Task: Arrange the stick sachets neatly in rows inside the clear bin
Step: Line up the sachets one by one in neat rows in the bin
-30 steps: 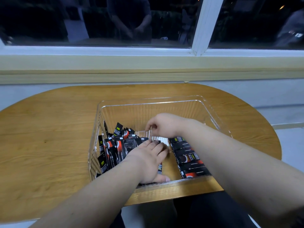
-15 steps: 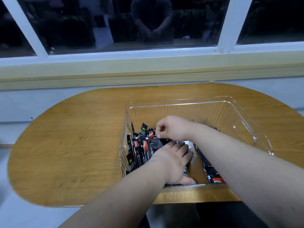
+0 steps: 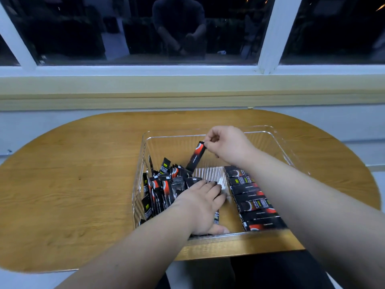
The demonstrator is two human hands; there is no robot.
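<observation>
One stick sachet (image 3: 196,156) hangs tilted at centre frame, pinched by its top end in the right hand (image 3: 227,146), above the jumbled pile (image 3: 164,188) in the left part of the clear bin (image 3: 277,140). The left hand (image 3: 203,207) lies flat, fingers straight, on the pile's edge. A neat row (image 3: 250,199) lines the bin's right side on the wooden table (image 3: 73,184).

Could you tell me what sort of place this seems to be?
Probably an indoor room at night, maybe an office or break room: a rounded wooden table stands below a white-framed window, the panes are dark, and the glass reflects a person.
</observation>
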